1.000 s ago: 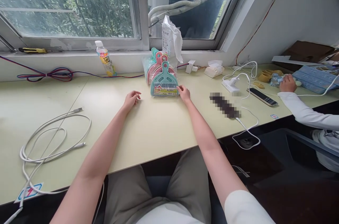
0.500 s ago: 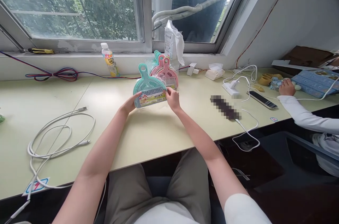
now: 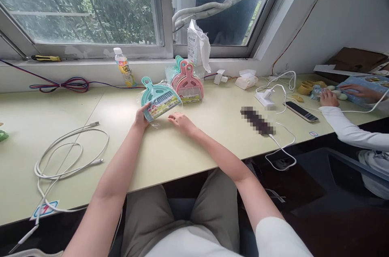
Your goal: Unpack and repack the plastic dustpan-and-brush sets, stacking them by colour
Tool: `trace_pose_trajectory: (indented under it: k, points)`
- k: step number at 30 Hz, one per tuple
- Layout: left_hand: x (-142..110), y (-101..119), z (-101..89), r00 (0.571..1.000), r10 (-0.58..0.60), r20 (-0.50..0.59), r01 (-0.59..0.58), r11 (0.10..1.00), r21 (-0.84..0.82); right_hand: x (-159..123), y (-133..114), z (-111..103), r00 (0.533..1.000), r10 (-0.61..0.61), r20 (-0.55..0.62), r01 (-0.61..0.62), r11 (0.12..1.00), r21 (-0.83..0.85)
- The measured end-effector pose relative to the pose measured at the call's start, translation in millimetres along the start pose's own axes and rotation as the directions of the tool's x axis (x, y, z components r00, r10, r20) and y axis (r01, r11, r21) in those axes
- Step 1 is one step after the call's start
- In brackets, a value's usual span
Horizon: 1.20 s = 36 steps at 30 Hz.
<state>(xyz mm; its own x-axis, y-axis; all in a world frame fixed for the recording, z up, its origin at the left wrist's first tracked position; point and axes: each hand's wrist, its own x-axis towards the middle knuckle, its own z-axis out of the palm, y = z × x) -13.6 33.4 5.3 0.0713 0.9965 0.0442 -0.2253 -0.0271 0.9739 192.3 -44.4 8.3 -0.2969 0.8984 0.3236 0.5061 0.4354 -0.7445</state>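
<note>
The teal dustpan (image 3: 160, 102), round-backed plastic in crinkled clear film (image 3: 155, 125), tilts over the smooth desk (image 3: 172, 159). The left hand (image 3: 141, 118) clamps its fingers on the 8 o'clock corner; at 5 o'clock, just beside, the right hand (image 3: 181, 123) holds its fingers loosely curled, slightly parted. At 2 o'clock stand film-wrapped pink dustpans (image 3: 189, 84).

We sit facing wide sliding window (image 3: 82, 5), grey metal frame (image 3: 167, 13), glass hazy. Through left pane we note dense green foliage (image 3: 91, 9); through right, pale pipes (image 3: 219, 5) against dark surface. Daylight soft, glossing tabletop. White wall (image 3: 343, 18) at our right. Long pale yellow-green table (image 3: 219, 131) below window, seam at left. Dark chair (image 3: 319, 176) right; floor (image 3: 304, 228) shadowed, unclear to us.
</note>
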Motion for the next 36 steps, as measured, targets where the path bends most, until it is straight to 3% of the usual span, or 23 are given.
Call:
trace_pose_trajectory:
  k: [2, 5, 9, 12, 15, 17, 23, 27, 31, 33, 36]
  points:
    - [-6, 1, -3.3, 0.998, -0.052, -0.036, 0.048, 0.994, -0.095, 5, 4, 5, 0.986, 0.149, -0.068, -0.124, 0.951, 0.282]
    - [-16, 1, -4.3, 0.997, -0.067, -0.046, 0.059, 0.984, -0.166, 13, 5, 13, 0.928, 0.348, -0.136, -0.193, 0.759, 0.622]
    - [-28, 2, 0.9, 0.992, -0.109, 0.062, 0.118, 0.979, -0.164, 16, 4, 22, 0.834, 0.528, -0.161, -0.175, 0.53, 0.829]
    - [-33, 5, 4.2, 0.97, -0.162, 0.18, 0.185, 0.976, -0.117, 11, 7, 20, 0.768, 0.618, -0.17, -0.173, 0.456, 0.873]
    - [-34, 8, 4.4, 0.953, -0.159, 0.258, 0.187, 0.978, -0.088, 6, 13, 11, 0.764, 0.615, -0.195, -0.135, 0.448, 0.884]
    - [-32, 7, 4.4, 0.955, -0.173, 0.239, 0.197, 0.978, -0.076, 5, 15, 6, 0.783, 0.593, -0.19, -0.117, 0.44, 0.89]
    - [-13, 1, 3.4, 0.97, -0.24, -0.031, 0.234, 0.963, -0.137, 5, 7, 3, 0.829, 0.542, -0.14, -0.169, 0.481, 0.86]
    - [-6, 5, -19.2, 0.984, -0.144, -0.104, 0.097, 0.927, -0.363, 2, -3, -1, 0.875, 0.469, -0.117, -0.197, 0.567, 0.8]
    - [-8, 14, -50.5, 0.954, -0.115, -0.276, -0.054, 0.842, -0.537, -1, -4, -14, 0.886, 0.448, -0.119, -0.202, 0.604, 0.771]
    - [-10, 17, -56.8, 0.962, -0.135, -0.237, -0.011, 0.85, -0.527, -2, 0, -20, 0.868, 0.475, -0.146, -0.194, 0.594, 0.78]
    - [-13, 18, -51.8, 0.971, -0.218, -0.094, 0.157, 0.886, -0.437, -2, 7, -27, 0.819, 0.532, -0.216, -0.147, 0.558, 0.817]
